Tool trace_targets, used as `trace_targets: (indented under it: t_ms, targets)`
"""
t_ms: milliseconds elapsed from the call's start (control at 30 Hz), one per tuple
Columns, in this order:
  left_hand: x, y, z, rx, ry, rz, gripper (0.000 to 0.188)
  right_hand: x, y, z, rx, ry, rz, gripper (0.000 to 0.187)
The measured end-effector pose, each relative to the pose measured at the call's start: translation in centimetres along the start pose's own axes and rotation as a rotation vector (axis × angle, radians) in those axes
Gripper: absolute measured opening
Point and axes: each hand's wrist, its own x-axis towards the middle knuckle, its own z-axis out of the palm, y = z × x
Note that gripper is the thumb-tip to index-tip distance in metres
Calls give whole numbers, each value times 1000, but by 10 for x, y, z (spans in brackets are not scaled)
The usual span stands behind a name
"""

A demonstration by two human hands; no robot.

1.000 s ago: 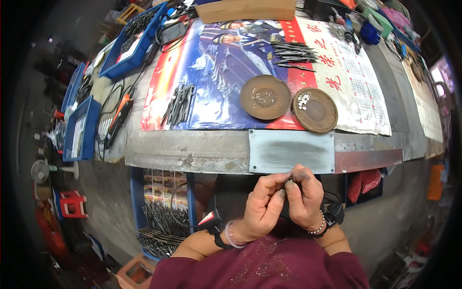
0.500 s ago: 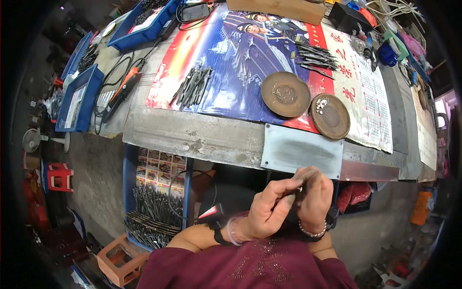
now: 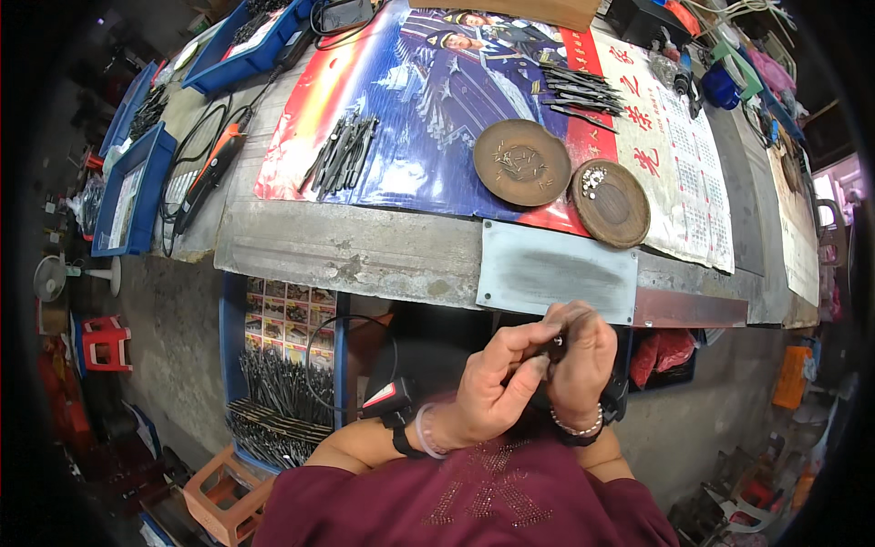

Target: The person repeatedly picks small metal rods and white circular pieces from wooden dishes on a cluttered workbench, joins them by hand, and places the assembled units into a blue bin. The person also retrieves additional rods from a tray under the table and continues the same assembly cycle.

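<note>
A small piece point(image 3: 559, 341) showing white between your hands, by the bench point(image 3: 365, 260).
Your left hand point(image 3: 492, 387) pinches it; your right hand point(image 3: 583, 369) curls close, its grip too hidden to tell. Beyond lie a pale plate point(image 3: 558, 266) and brown dishes point(image 3: 627, 217).

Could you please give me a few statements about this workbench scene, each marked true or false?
1. The hands are spread wide apart. False: the left hand and right hand are close together, just off the bench edge.
2. An orange-and-black handheld tool lies on the bench's left side. True.
3. The small white pieces lie in the left-hand brown dish. False: the white pieces lie in the right-hand brown dish.
4. A beaded bracelet circles the right wrist. True.
5. The plastic stool at far left is blue. False: the plastic stool is red.
</note>
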Motion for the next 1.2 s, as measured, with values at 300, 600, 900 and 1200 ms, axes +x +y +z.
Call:
trace_targets:
  t_ms: [300, 600, 900, 1200]
  targets:
    - [5, 8, -6, 55, 39, -40, 33, -6, 6, 3, -528, -35, -432, 12]
    - [2, 3, -9, 257, 29, 1, 34, -9, 13, 5, -814, 15, -591, 14]
    - [-2, -4, -10, -17, 9, -102, 39, -5, 7, -1, -248, -36, -39, 17]
    - [-9, 0, -11, 130, 35, -34, 36, 1, -2, 0, -595, -79, -525, 16]
